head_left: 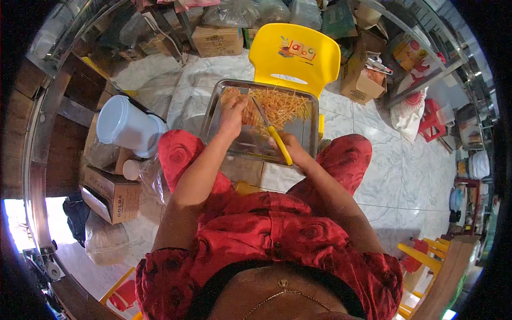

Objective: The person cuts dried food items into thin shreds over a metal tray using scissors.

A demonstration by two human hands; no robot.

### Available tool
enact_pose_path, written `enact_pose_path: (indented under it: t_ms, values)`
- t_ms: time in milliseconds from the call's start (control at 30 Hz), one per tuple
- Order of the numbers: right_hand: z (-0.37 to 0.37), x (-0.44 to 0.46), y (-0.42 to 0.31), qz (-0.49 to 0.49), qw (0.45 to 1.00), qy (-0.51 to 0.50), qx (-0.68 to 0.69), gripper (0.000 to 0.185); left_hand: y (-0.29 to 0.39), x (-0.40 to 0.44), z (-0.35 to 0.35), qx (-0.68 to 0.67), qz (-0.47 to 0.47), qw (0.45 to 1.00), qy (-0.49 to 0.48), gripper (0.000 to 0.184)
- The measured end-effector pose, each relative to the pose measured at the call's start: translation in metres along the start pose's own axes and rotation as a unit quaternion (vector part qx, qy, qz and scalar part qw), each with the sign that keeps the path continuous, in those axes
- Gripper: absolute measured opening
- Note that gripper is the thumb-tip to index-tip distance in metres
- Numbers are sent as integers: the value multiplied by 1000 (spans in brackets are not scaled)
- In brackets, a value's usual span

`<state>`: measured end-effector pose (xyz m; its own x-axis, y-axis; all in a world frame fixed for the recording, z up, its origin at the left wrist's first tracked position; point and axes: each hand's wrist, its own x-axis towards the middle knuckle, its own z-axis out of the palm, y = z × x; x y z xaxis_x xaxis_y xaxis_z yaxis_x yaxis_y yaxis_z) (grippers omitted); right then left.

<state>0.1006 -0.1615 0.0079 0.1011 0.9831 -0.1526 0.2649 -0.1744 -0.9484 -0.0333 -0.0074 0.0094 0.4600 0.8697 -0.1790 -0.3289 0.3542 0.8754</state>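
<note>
A shallow metal tray (213,109) lies in front of my knees, with a heap of thin orange-brown dried strips (285,104) in it. My left hand (233,114) is over the left part of the heap, its fingers closed on some of the strips. In my right hand (289,146) is a pair of scissors (278,143) with yellow handles. Its metal blades point up and left, into the strips beside my left hand. The blade tips are partly lost among the strips.
Behind the tray stands a yellow plastic chair (298,50), apparently under it. White buckets (125,120) and a cardboard box (114,194) are at left. Another open carton (362,74) and a white sack (408,114) stand at right on the tiled floor (394,160).
</note>
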Motion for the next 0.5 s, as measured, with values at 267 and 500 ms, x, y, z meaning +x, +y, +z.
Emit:
enact_pose_path:
  t_ms: [267, 500]
  values:
    - [3, -4, 3, 54, 987, -105, 112, 48, 8, 21, -16, -1, 109, 993, 37, 11]
    - [5, -2, 15, 30, 986, -131, 98, 46, 8, 28, -25, 18, 112, 992, 60, 13]
